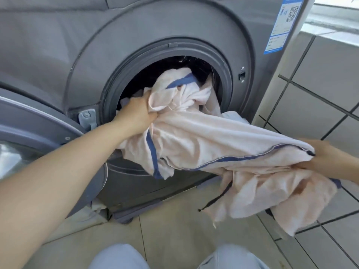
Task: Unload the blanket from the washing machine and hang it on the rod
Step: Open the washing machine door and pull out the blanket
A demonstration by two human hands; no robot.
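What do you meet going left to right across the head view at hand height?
Open grey washer door → left hand → pale pink blanket with blue trim → right hand.

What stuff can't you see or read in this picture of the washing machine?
All in the head view:
- The rod: nowhere in the frame.
- The drum inside: dark, and the blanket fills the opening, so whether more laundry remains cannot be told.
- The right hand: blurred, its fingers partly buried in cloth.
- The left hand fingertips: wrapped in blanket folds.
- The blue label: print too small to read.
- The door: cut off by the left edge.
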